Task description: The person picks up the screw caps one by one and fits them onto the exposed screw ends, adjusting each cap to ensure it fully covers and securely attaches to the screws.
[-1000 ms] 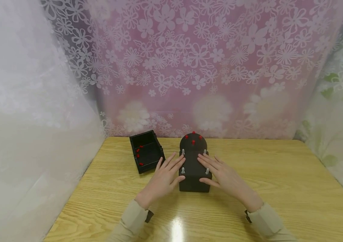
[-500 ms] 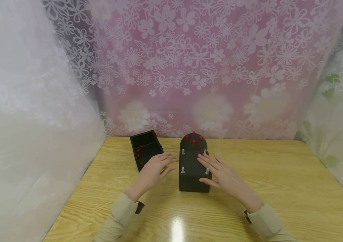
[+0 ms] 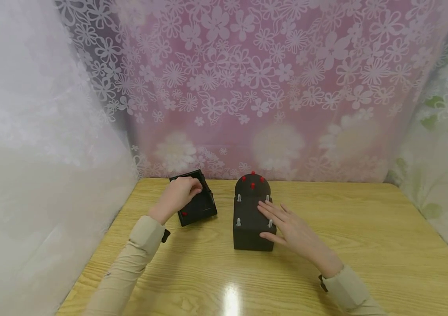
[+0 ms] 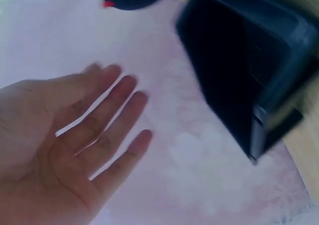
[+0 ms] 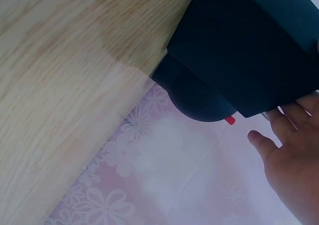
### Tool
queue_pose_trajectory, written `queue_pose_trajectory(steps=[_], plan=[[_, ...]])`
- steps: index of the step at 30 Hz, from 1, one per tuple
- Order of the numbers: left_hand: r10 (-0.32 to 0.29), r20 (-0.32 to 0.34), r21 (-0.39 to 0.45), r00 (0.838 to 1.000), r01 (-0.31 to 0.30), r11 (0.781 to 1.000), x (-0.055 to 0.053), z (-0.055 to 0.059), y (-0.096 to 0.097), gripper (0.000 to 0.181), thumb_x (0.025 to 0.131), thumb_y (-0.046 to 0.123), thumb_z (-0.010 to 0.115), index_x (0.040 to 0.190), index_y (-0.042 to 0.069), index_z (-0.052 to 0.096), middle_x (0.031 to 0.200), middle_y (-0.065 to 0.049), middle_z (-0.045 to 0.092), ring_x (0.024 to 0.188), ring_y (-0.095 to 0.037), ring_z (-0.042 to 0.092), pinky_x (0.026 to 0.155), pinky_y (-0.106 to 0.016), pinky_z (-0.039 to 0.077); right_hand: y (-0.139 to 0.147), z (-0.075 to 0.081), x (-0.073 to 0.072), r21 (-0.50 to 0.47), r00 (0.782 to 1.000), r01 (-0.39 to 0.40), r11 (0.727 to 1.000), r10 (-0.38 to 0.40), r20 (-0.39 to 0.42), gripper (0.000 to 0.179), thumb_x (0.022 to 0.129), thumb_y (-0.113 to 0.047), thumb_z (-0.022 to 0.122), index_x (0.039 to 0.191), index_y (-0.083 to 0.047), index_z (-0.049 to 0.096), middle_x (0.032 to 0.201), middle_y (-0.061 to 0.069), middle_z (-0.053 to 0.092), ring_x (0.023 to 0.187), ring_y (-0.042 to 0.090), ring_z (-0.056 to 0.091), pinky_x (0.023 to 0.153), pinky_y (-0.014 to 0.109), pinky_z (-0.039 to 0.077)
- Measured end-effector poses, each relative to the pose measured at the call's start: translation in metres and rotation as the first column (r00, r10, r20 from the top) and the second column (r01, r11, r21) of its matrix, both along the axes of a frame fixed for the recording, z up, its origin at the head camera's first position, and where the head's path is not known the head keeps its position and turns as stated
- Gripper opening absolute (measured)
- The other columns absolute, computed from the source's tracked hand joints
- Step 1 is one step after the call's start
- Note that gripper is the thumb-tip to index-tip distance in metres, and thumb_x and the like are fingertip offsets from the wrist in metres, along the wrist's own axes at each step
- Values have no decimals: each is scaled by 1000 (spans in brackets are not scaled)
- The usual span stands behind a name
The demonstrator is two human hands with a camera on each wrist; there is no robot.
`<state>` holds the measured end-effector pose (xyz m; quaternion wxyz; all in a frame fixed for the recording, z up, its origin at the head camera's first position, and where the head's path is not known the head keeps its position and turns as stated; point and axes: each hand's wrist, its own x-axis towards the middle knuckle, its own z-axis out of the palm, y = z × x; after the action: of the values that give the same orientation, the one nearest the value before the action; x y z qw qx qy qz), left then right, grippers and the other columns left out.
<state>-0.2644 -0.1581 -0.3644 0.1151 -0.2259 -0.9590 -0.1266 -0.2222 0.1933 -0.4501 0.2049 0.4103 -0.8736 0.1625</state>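
My left hand (image 3: 177, 195) is over the black open tray (image 3: 199, 210), its fingers bent loosely downward. In the left wrist view the fingers (image 4: 114, 115) are slightly curved, the thumb lies near the index finger, and nothing shows between them. One red peg (image 3: 184, 213) is visible inside the tray; my hand covers the others. My right hand (image 3: 292, 235) rests with straight fingers on the right side of a black block (image 3: 252, 240). Several pale grey pegs (image 3: 238, 222) stand upright in the block's top.
Behind the block is a black round part (image 3: 242, 189) with several red pegs (image 3: 252, 185) standing in it. Both pieces are on a wooden table (image 3: 366, 245), near its far edge. A pink flowered curtain (image 3: 279, 87) hangs behind, with pale curtains at both sides.
My left hand has left the block's left side and moved left and away from me to over the tray, its fingers now bent down. The right hand stays on the block.
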Motion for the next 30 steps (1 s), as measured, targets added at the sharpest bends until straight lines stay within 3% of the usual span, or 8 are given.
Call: queue_pose_trajectory(steps=[5, 9, 14, 20, 25, 30], plan=[[68, 169, -138, 983, -45, 989, -18, -13, -11, 7, 96, 11, 71, 98, 8, 78, 95, -7, 74, 82, -21, 70, 74, -36, 60, 0, -2, -1, 11, 999, -8, 1000, 9, -48, 76, 93, -46, 70, 151, -3, 47, 154, 15, 47, 139, 31, 49, 114, 56, 36], [94, 239, -179, 966, -51, 982, -25, -26, -17, 5, 93, 7, 73, 91, 8, 78, 90, -5, 73, 79, -21, 69, 73, -36, 59, -1, -3, 0, 21, 999, -9, 1000, 10, -48, 76, 93, -48, 69, 151, -3, 48, 154, 14, 48, 139, 31, 49, 112, 57, 38], [68, 290, -223, 955, -2, 975, -32, -36, -16, 12, 89, -2, 73, 82, 6, 78, 79, -4, 71, 69, -19, 65, 65, -34, 58, -2, -3, 2, 11, 999, -6, 1000, 7, -39, 77, 91, -45, 73, 150, -3, 48, 153, 15, 48, 139, 32, 49, 112, 57, 38], [128, 286, -368, 950, -14, 930, -46, -52, -8, 23, 86, -3, 75, 67, 12, 73, 71, -2, 68, 63, -20, 64, 58, -36, 57, 1, -4, 1, 4, 1000, 6, 1000, -6, -8, 76, 92, -45, 72, 152, -5, 46, 156, 13, 46, 141, 30, 47, 114, 56, 36], [159, 258, -456, 953, -25, 890, -45, -56, -3, 27, 90, -3, 71, 68, 11, 68, 73, -7, 68, 67, -25, 67, 63, -42, 60, 1, -3, 0, 1, 1000, 9, 1000, -9, 9, 76, 93, -46, 70, 154, -7, 44, 157, 11, 44, 142, 28, 46, 116, 53, 34], [160, 219, -479, 963, -37, 877, -47, -60, -2, 22, 94, -2, 67, 74, 6, 71, 75, -12, 69, 70, -30, 69, 64, -45, 60, 2, -1, 0, -2, 1000, 11, 1000, -11, 11, 77, 93, -46, 69, 154, -7, 44, 157, 11, 44, 142, 28, 46, 117, 54, 34]])
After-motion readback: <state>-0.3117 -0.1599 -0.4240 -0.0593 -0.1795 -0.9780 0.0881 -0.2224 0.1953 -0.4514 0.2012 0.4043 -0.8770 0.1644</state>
